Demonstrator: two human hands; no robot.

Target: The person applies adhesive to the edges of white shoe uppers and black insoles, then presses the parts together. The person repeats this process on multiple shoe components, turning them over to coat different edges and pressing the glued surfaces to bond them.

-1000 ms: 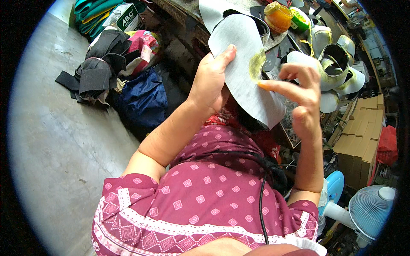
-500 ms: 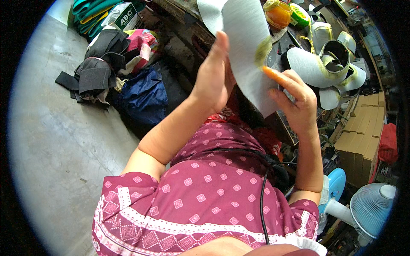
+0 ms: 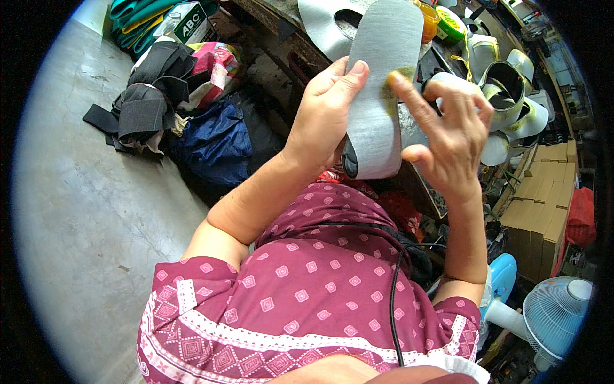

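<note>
My left hand [image 3: 327, 115] is closed on the edge of a pale grey, sole-shaped piece [image 3: 378, 137], its thumb lying on the upper face. A yellow-green smear marks the piece's right edge. My right hand [image 3: 449, 125] has its fingers apart and holds nothing. Its index fingertip is stained yellowish and touches the piece at the smear. Beyond the held piece lies another pale grey, curved piece [image 3: 320, 25] on the workbench. Right of my right hand are several curved grey pieces [image 3: 534, 118] with yellowish edges.
An orange jar [image 3: 430, 22] and a green-lidded tub [image 3: 450, 24] stand on the bench. Black fabric strips [image 3: 142, 112] and a dark blue bag [image 3: 214, 146] lie at left. Stacked cardboard boxes [image 3: 543, 192] and a blue-and-white fan [image 3: 559, 313] are at right.
The grey piece has turned and tilted so its broad face shows. My left hand, flat beside it before, now grips its edge. My right fingers have spread, the index still at the smear.
</note>
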